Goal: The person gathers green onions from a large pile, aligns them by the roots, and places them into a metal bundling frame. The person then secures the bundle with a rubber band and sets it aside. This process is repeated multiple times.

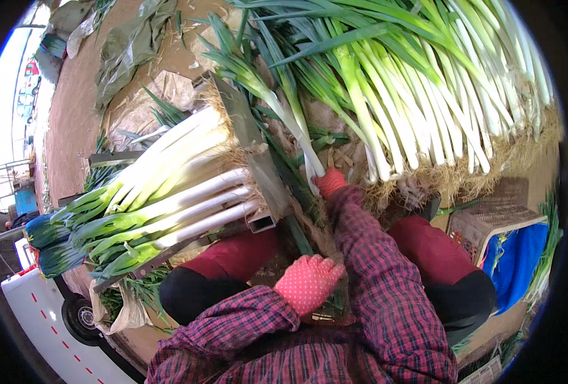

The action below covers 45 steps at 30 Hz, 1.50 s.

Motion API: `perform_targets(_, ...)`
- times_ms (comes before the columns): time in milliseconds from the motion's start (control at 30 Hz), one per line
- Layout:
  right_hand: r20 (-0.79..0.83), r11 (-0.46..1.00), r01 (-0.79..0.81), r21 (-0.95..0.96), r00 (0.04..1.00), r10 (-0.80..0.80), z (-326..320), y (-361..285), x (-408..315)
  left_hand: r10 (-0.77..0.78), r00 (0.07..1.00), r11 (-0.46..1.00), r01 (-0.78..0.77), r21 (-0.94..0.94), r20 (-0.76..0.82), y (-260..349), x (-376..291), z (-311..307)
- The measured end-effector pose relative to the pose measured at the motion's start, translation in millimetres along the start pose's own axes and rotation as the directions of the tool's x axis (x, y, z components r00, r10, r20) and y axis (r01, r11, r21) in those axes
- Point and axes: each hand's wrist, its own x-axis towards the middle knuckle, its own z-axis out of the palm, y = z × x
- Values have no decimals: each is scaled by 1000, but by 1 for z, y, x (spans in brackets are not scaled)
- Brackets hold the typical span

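Note:
My right hand (330, 182), in a red glove, is closed around the root end of a large green onion (293, 122). That onion slants away toward the top, and its leaves lie by the big pile. A second pale stem beside it partly meets the glove. My left hand (308, 284), in a pink polka-dot glove, is over my lap with its back up; its palm is hidden, so its grip does not show. Left of my hands, trimmed-looking green onions (183, 168) lie side by side on a metal rack (260, 185), roots against its upright plate.
A large pile of green onions (408, 105) with fibrous roots fills the upper right. Beside my right knee stands a plastic crate (480, 225) with a blue lining (519, 264). A crumpled cloth sheet (130, 50) lies upper left, a white vehicle (48, 317) lower left.

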Motion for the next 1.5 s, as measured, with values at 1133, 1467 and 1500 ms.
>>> perform_targets(1133, -303, 920, 235, -314, 894, -331, -132, 45, -463, -108, 974, -827, -198, -526, -198, 26, 71, 14)
perform_targets(1467, -52, 940, 307, 151, 952, -303, -139, -26, -491, -162, 764, -586, -583, -563, -624, 87, -49, -94)
perform_targets(1500, -78, 933, 356, 59, 933, -351, -136, -43, -487, -91, 736, -499, -616, -609, -670, 74, -69, -106)
